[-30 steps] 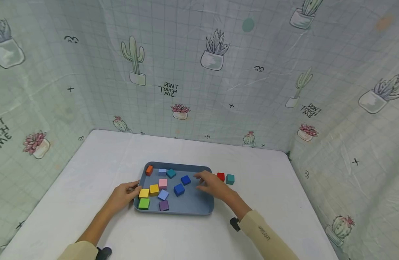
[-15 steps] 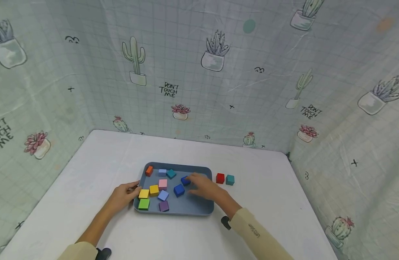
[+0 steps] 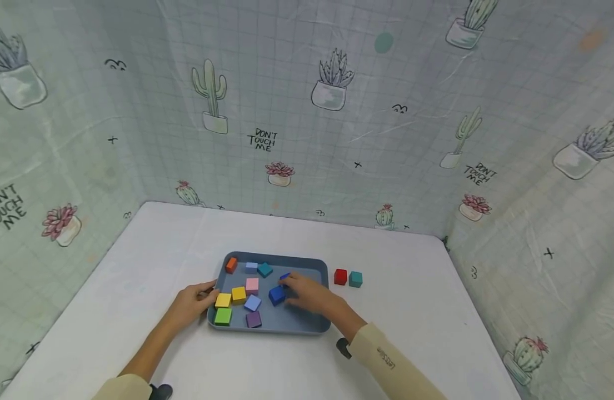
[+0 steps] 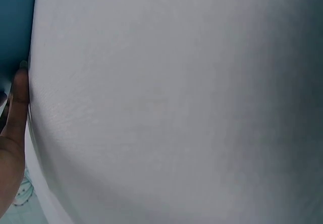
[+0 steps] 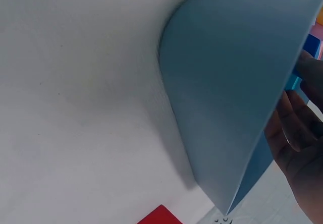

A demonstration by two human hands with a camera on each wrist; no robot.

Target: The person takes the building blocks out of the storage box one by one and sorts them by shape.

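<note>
In the head view, my left hand (image 3: 188, 304) grips the left rim of a blue-grey tray (image 3: 296, 325), thumb at the edge. My right hand (image 3: 309, 293) reaches over the tray's right half, with thumb and fingers spread beside a dark blue block (image 3: 276, 295). Its index finger partly covers another dark blue block (image 3: 284, 275). The right wrist view shows the fingers near a blue block (image 5: 312, 45) behind the tray wall; contact is unclear. Also in the tray lie a pink block (image 3: 252, 286), a purple block (image 3: 254, 319), a green block (image 3: 223, 316) and several others.
A red block (image 3: 340, 276) and a teal block (image 3: 355, 279) sit on the white table (image 3: 387, 328), to the right of the tray. A cactus-patterned cloth (image 3: 296, 133) hangs around the table's back and sides.
My right hand has moved left and slightly down, from the tray's right rim to the dark blue blocks. The left hand stays at the rim. The blocks keep their places.
</note>
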